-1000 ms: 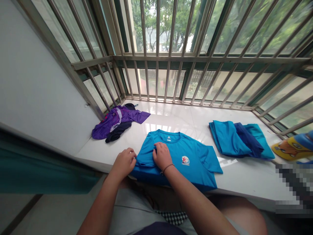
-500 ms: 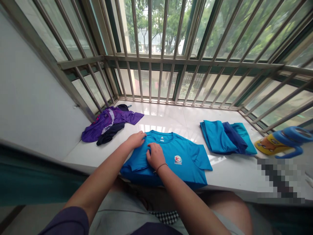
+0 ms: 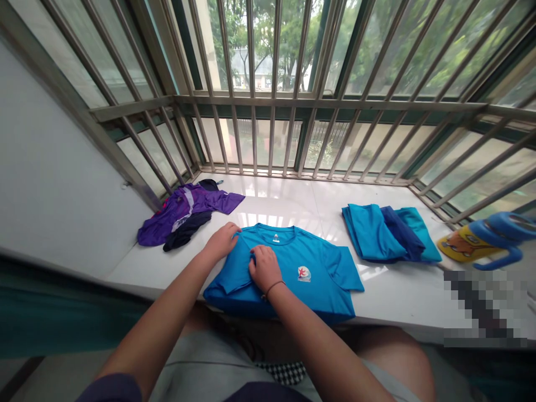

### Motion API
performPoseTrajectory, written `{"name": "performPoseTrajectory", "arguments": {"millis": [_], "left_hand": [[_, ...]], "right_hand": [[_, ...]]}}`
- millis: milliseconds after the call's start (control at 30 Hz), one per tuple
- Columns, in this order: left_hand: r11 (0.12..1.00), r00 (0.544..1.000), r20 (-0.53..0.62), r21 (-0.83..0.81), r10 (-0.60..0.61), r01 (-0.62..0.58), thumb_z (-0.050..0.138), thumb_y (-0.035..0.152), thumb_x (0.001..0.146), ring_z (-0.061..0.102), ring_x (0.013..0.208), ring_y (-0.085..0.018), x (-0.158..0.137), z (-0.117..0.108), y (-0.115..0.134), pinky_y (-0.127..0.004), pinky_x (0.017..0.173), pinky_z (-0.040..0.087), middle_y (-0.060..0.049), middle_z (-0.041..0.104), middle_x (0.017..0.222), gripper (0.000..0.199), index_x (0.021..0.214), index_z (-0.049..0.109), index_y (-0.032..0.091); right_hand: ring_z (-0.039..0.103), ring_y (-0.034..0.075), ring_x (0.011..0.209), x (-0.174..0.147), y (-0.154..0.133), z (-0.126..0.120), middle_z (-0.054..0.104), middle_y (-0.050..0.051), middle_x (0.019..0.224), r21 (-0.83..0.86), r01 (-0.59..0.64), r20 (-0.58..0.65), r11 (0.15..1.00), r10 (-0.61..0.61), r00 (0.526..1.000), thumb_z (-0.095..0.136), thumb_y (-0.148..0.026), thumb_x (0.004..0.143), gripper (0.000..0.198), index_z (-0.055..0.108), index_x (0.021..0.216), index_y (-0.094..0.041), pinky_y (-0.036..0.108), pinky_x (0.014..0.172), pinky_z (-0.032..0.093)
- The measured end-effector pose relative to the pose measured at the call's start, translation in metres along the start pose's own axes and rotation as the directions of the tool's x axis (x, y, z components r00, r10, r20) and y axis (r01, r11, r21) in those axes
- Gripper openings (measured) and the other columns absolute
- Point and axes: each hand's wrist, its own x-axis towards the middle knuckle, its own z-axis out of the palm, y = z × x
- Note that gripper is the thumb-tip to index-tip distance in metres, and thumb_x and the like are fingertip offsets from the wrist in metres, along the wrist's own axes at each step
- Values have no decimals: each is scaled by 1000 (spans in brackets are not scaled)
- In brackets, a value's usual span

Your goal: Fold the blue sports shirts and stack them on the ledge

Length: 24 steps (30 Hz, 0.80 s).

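A blue T-shirt (image 3: 312,248) lies front side up, with a round white-and-red badge on the chest and its collar facing the window. Its lower part hangs over the near edge of the sill. My left hand (image 3: 225,241) is at the shirt's left shoulder, fingers stretched out, the tips at the fabric's edge. On the left side of the chest rests my right hand (image 3: 265,269), palm down with the fingers slightly bent and touching the cloth. Some of its fingertips are hard to make out.
Folded blue garments (image 3: 374,231) lie to the right on the white sill (image 3: 288,201). Beyond them is a yellow-and-blue bottle (image 3: 473,240) with a handle. A purple garment (image 3: 180,215) and a dark cloth (image 3: 188,230) lie crumpled at left. Metal bars (image 3: 272,139) stand along the window.
My left hand has slid a little to the left along the shirt's shoulder. My right hand stays nearly in place on the chest. The view has shifted slightly.
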Motion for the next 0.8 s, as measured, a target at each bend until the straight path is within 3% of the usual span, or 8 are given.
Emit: {"name": "performPoseTrajectory", "arguments": {"millis": [100, 200, 300, 367, 467, 600, 700, 800], "left_hand": [[993, 989, -126, -77, 78, -89, 51, 17, 101, 69, 124, -27, -49, 14, 12, -47, 114, 55, -10, 74, 129, 32, 123, 74, 24], [989, 989, -72, -64, 127, -131, 50, 29, 108, 62, 141, -29, -99, 34, 22, -51, 123, 48, -10, 68, 151, 36, 138, 71, 27], [993, 994, 10, 39, 107, -107, 52, 41, 110, 48, 157, -31, -130, 52, 26, -59, 131, 35, -10, 50, 171, 52, 162, 54, 31], [992, 996, 32, 98, 83, -86, 52, 45, 111, 40, 162, -33, -137, 60, 27, -64, 133, 27, -10, 41, 176, 60, 169, 44, 32], [990, 997, 29, 121, 71, -73, 52, 48, 111, 37, 164, -33, -134, 64, 28, -66, 133, 23, -11, 39, 177, 61, 170, 43, 33], [990, 997, 16, 120, 72, -73, 53, 48, 111, 37, 164, -32, -130, 61, 31, -64, 134, 22, -11, 39, 177, 62, 170, 42, 34], [992, 997, 5, 102, 76, -77, 55, 47, 110, 36, 164, -32, -131, 59, 33, -64, 134, 22, -12, 39, 176, 62, 170, 42, 33], [995, 998, -17, 77, 65, -63, 57, 47, 110, 38, 163, -31, -132, 58, 35, -63, 134, 21, -11, 42, 175, 61, 168, 45, 33]], "right_hand": [[60, 27, 111, 0, 1, 1, 71, 8, 115, 0, -5, 1, 1000, 5, 1000, 60, -16, 97, 17, 65, 111, -25, 40, 105, 45], [59, 27, 112, 0, 2, 2, 71, 8, 115, -16, -15, 11, 1000, 15, 1000, 59, -17, 98, 16, 66, 111, -25, 41, 105, 45], [59, 27, 114, 1, 0, 1, 71, 9, 118, -32, -16, 24, 999, 16, 1000, 59, -18, 99, 17, 67, 112, -24, 41, 107, 45], [59, 27, 116, 0, -3, -1, 71, 9, 120, -36, -10, 28, 999, 11, 1000, 61, -18, 99, 18, 67, 115, -23, 41, 109, 45], [61, 26, 116, -4, -7, -11, 72, 9, 122, -26, 56, 64, 998, -54, 996, 62, -22, 101, 19, 68, 119, -23, 40, 108, 46], [63, 27, 117, -25, 11, -47, 72, 10, 126, -30, 162, 37, 986, -160, 986, 57, -28, 107, 19, 72, 116, -25, 41, 108, 47], [64, 30, 112, -52, 54, -92, 74, 12, 119, -96, -15, -98, 995, 5, 995, 53, -30, 107, 23, 74, 113, -24, 43, 103, 49], [67, 30, 106, -83, 112, -140, 75, 15, 112, -230, -271, -239, 935, 216, 947, 45, -33, 108, 31, 74, 113, -21, 41, 99, 50]]}}
